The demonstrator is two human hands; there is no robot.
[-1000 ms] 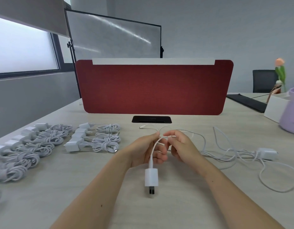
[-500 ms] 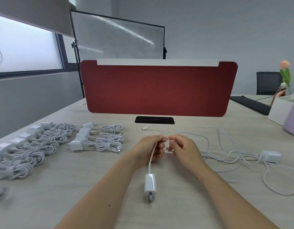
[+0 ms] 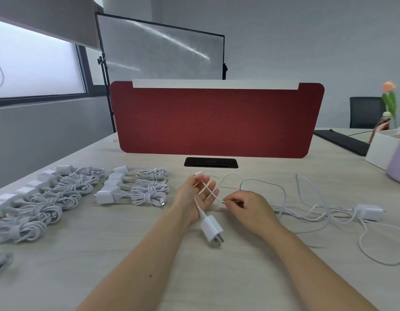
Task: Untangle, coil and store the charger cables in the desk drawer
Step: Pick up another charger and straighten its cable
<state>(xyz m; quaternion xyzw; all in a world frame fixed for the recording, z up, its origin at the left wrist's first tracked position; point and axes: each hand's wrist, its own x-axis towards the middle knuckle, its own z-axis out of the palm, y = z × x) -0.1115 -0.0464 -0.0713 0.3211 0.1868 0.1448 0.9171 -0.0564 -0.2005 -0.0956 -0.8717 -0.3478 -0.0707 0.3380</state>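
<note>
My left hand (image 3: 197,195) is held palm up with fingers spread straight, and a white charger cable (image 3: 209,190) crosses over its fingers in loops. The cable's white plug adapter (image 3: 211,230) hangs just below that wrist, prongs toward me. My right hand (image 3: 246,208) pinches the same cable just right of the left palm. To the right, a second white charger (image 3: 369,212) lies on the desk (image 3: 127,254) with its loose cable (image 3: 306,212) tangled around it. No drawer is in view.
Several coiled white chargers (image 3: 136,187) lie in rows at the left, more coiled chargers (image 3: 41,203) farther left. A red divider panel (image 3: 217,120) stands across the desk behind a black cable port (image 3: 211,162). A white box (image 3: 380,149) and purple container (image 3: 398,162) sit at the right.
My left hand has opened and turned palm up, with the cable now looped over its spread fingers. My right hand moved right and down along the cable. The adapter swung lower right.
</note>
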